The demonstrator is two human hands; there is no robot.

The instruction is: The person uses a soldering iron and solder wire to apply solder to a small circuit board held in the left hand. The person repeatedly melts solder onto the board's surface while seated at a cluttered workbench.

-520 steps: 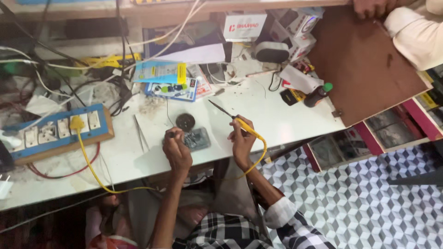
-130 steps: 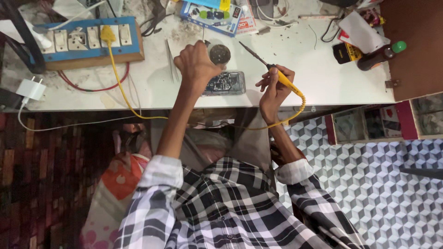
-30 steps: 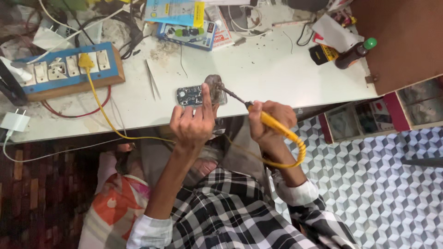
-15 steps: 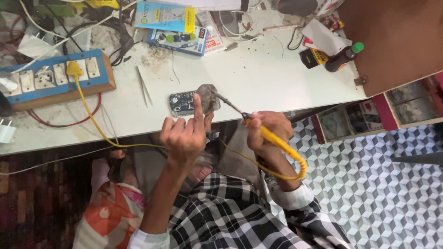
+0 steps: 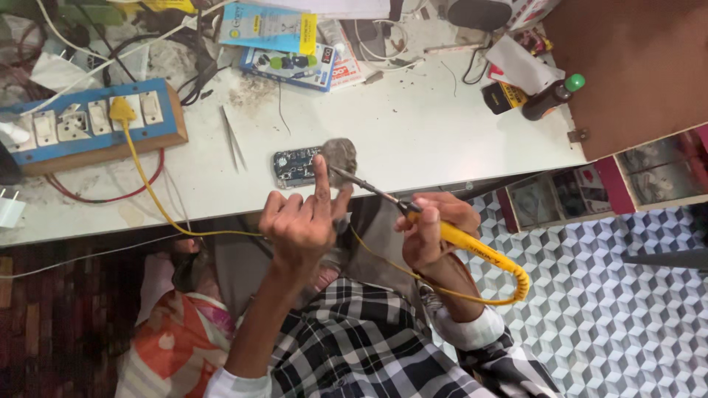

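White table [image 5: 442, 133] cluttered; right hand [image 5: 431, 232] gripped yellow soldering iron [image 5: 472, 247], tip toward circuit board [image 5: 295, 166]; left hand [image 5: 302, 221] loosely open, steadying.

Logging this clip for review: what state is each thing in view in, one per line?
Soldering iron: gripped in the right hand, tip toward the left hand's fingers.
Left hand: raised, partly open, pinching something small.
Circuit board: flat on the table.
Yellow plug: seated in the power strip.
Brown bottle: lying down, green cap on.
Tweezers: lying untouched.
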